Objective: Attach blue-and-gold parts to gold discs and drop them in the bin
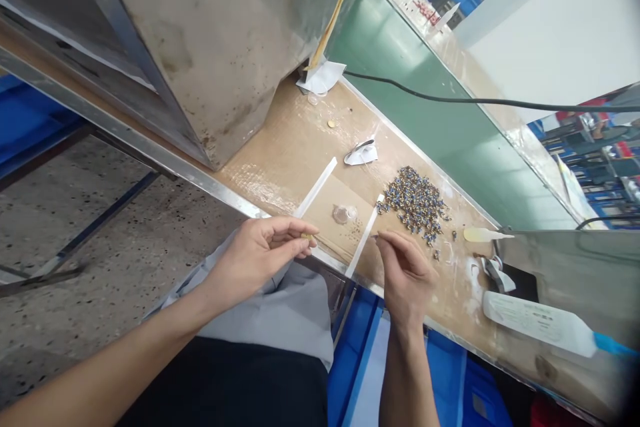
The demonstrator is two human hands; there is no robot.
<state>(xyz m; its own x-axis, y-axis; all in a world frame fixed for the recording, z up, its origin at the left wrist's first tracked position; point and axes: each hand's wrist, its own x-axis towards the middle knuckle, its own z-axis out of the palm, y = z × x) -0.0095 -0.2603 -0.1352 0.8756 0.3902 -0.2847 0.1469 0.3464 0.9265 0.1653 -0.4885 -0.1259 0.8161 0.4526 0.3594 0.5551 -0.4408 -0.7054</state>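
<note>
Over the front edge of the bench, my left hand (265, 250) pinches a small yellowish metal piece (309, 236) between thumb and fingertips. To its right, my right hand (407, 273) is closed in a pinch, with a tiny dark tip (375, 237) showing at the fingers; its kind is too small to make out. Between and beyond the hands lies a small transparent dish (345, 214), with tiny specks (356, 229) scattered beside it. Past my right hand spreads a pile of small blue and gold metal parts (415, 200).
White tape strips (316, 187) mark the brown bench top (295, 140). A crumpled white scrap (362, 153), a yellowish dropper bottle (483, 235) and a large white bottle (540, 323) lie on it. A metal housing (215, 33) stands left; a black cable (425, 97) crosses behind.
</note>
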